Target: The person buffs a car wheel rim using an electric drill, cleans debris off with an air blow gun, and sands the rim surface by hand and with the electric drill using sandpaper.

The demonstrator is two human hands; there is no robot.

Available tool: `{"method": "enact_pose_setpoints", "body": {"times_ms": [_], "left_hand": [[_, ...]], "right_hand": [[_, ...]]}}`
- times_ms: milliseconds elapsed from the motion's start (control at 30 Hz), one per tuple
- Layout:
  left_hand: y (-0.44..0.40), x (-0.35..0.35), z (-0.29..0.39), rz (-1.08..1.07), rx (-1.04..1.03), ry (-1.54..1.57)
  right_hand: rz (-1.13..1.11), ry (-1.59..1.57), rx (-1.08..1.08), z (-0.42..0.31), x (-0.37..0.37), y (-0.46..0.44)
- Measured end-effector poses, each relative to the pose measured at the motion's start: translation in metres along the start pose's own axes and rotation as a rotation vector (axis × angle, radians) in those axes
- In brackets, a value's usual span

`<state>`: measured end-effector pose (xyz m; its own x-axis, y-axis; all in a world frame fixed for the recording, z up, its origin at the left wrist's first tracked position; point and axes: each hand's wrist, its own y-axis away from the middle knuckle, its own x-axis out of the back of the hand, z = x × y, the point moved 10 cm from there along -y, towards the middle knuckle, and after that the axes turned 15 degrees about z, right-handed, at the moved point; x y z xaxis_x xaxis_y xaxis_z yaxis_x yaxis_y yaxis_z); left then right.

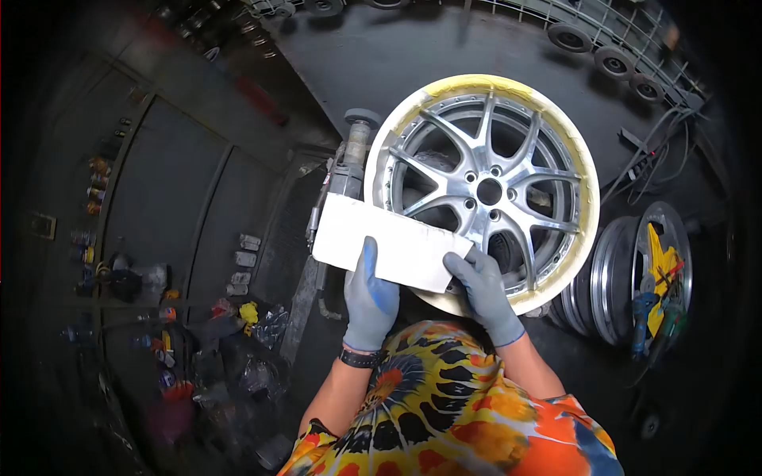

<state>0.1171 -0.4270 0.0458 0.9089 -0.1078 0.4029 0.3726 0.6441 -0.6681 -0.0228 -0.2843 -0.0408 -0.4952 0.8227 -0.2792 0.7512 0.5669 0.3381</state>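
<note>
So your left hand (371, 301) comes up from 6 o'clock in the view, dark band (359, 358) on the wrist, gloved thumb pointing to 12 and lying flat on top of the white sheet (385, 242). Your right hand (482, 289) comes in from 5 o'clock, tilted toward 11, with its thumb pressed on the sheet's right end. You've got the thing gripped in both hands, though the left fingers are tucked underneath, so I can't tell how they're spread.

The sheet runs from roughly 10 o'clock of your left thumb across to your right thumb, its right end dropping a bit. On the wheel's (479, 151) clock, it covers part of the 8 o'clock side. Can't tell if it's actually touching the metal.

Edge-wise, your sheet's left end overlaps the lower part of the power tool (349, 176), which sits just beside the wheel at 9 to 10, so that side's tight. Yellow tape (508, 88) lines the wheel's lip at 12. More room at 11 to 1, where the dark tabletop (429, 44) stretches past the lip. Spare wheels (609, 270) crowd 4 o'clock, with a yellow cloth (657, 274) on them.
</note>
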Motion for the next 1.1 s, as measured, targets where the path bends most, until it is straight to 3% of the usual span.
{"method": "enact_pose_setpoints", "body": {"times_ms": [100, 133, 167, 233, 300, 367, 433, 567, 633, 767, 833, 900, 967, 1033, 1100], "left_hand": [[-0.004, 0.030, 0.010, 0.069, 0.037, 0.069], [-0.001, 0.039, 0.000, 0.150, 0.176, 0.293], [0.007, 0.051, -0.015, 0.107, 0.202, 0.207], [0.006, 0.067, -0.031, 0.106, 0.607, 0.365], [0.018, 0.094, -0.056, 0.278, 0.879, 0.528], [-0.004, 0.113, -0.041, 0.297, 0.721, 0.350], [-0.043, 0.101, 0.001, 0.086, 0.598, 0.201], [-0.049, 0.015, 0.034, -0.569, 0.566, 0.106], [-0.036, -0.017, 0.035, -0.621, 0.432, 0.057], [-0.007, -0.041, 0.003, -0.535, 0.584, 0.114], [-0.002, -0.043, 0.004, -0.500, 0.613, 0.160], [0.000, -0.043, -0.002, -0.415, 0.761, 0.335], [0.001, -0.040, -0.002, -0.467, 0.776, 0.300], [0.014, -0.052, -0.004, -0.498, 0.994, 0.516], [0.010, -0.046, -0.003, -0.589, 1.061, 0.537]], "right_hand": [[-0.016, 0.050, 0.020, -0.031, 0.005, -0.016], [-0.027, 0.052, 0.101, -0.039, 0.009, -0.026], [-0.046, 0.092, 0.136, -0.041, 0.016, -0.037], [-0.053, 0.125, 0.186, -0.072, 0.014, -0.041], [-0.096, 0.168, 0.212, -0.083, 0.014, -0.051], [-0.136, 0.216, 0.238, -0.093, 0.012, -0.057], [-0.251, 0.458, 0.303, -0.103, -0.002, -0.056], [-0.394, 0.583, 0.234, -0.117, -0.035, -0.049], [-0.385, 0.558, 0.244, -0.117, -0.039, -0.049], [-0.138, 0.161, 0.345, -0.108, -0.002, -0.062], [-0.054, 0.066, 0.197, -0.095, 0.028, -0.058], [0.035, 0.186, 0.294, -0.102, 0.040, -0.047], [0.016, 0.998, 1.262, -0.139, 0.008, 0.013], [-0.215, 1.002, 1.282, -0.128, -0.014, 0.035], [-0.299, 0.890, 1.247, -0.099, -0.014, 0.027]]}}
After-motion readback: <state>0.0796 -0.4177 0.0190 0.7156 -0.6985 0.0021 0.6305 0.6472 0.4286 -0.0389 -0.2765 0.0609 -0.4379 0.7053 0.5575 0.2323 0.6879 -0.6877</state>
